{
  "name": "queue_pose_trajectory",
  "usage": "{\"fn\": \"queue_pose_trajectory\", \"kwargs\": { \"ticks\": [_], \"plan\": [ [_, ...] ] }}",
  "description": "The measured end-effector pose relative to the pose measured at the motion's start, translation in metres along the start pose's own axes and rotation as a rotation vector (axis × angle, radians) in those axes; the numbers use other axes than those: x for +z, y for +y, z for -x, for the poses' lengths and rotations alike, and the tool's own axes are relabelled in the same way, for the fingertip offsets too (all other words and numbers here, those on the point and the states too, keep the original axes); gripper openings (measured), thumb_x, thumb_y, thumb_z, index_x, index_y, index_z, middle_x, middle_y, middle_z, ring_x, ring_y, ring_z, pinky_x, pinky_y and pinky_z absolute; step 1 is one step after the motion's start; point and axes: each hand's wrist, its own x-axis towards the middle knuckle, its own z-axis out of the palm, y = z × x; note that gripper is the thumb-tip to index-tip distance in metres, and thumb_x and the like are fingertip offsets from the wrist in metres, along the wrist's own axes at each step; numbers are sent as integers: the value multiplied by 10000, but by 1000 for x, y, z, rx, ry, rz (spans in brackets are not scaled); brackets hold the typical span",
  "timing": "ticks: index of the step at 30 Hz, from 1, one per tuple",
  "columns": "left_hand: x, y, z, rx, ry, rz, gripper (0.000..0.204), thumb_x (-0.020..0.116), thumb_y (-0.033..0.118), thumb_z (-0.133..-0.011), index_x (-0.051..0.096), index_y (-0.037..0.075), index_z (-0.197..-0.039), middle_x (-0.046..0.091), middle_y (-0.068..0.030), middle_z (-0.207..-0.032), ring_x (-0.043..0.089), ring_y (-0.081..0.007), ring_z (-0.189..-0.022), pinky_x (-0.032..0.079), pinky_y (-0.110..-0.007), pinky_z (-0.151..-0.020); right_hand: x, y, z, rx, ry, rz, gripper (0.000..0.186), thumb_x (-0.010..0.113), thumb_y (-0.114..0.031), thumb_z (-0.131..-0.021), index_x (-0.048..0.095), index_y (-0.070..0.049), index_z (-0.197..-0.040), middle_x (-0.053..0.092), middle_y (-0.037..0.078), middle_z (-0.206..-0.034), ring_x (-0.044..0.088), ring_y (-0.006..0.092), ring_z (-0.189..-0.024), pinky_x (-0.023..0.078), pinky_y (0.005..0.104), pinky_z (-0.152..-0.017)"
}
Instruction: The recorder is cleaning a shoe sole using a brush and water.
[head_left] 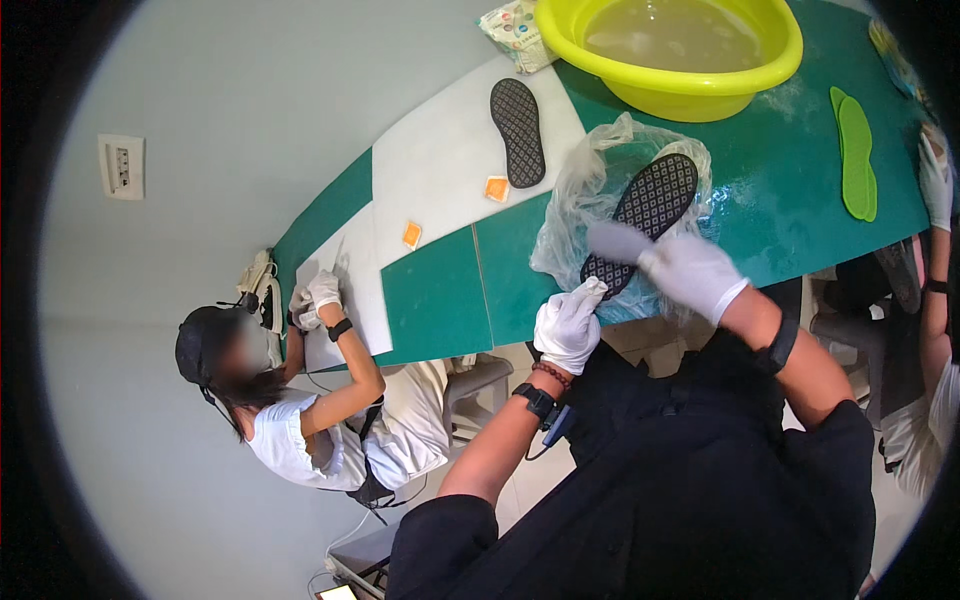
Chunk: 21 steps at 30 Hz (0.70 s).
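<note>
A black shoe sole with a diamond-patterned tread lies tilted over a crumpled clear plastic bag at the table's near edge. My left hand, in a white glove, pinches the sole's near end. Above its middle, my right hand, also gloved, is closed on a pale oblong thing. Motion smears that thing, so its kind is unclear; it crosses the tread, though whether it touches I cannot tell.
A yellow basin of cloudy water stands beyond the bag. Another black sole and orange squares lie on white sheets to the left. Green insoles lie right. Co-workers' gloved hands show at both sides.
</note>
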Motion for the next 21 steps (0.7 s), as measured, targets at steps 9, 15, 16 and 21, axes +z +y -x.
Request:
{"fn": "queue_pose_trajectory", "kwargs": {
  "ticks": [9, 15, 16, 21],
  "plan": [
    [0, 5, -6, 12, 26, 7, 437, 596, -31, -688, 767, 150, -1046, 738, -33, -1148, 651, -246, -866, 513, -357, -754, -60, 66, -33, 217, 277, 104, 418, 528, -337, -972, 738, 22, -926, 696, 288, -913, 684, 453, -907, 538, 517, -831],
    [0, 1, 0, -7, -7, -27, 455, 599, -29, -685, 765, 158, -1065, 738, -25, -1146, 645, -246, -853, 512, -360, -745, 2, 39, -25, -67, -17, -110, 521, 530, -413, -972, 703, 77, -925, 666, 328, -848, 666, 482, -846, 526, 508, -809],
    [0, 2, 1, -10, -11, -25, 455, 599, -29, -685, 765, 158, -1065, 738, -25, -1146, 645, -246, -853, 512, -360, -745, 19, 34, -19, -103, -42, -126, 541, 527, -429, -970, 703, 78, -903, 660, 330, -814, 664, 479, -827, 522, 515, -798],
    [-6, 4, -4, -3, 34, -33, 454, 602, -25, -684, 762, 163, -1064, 735, -14, -1132, 632, -243, -840, 513, -360, -732, -39, 59, -43, 61, 84, -76, 522, 536, -422, -970, 710, 61, -875, 675, 304, -822, 670, 467, -820, 526, 511, -790]
  ]
}}
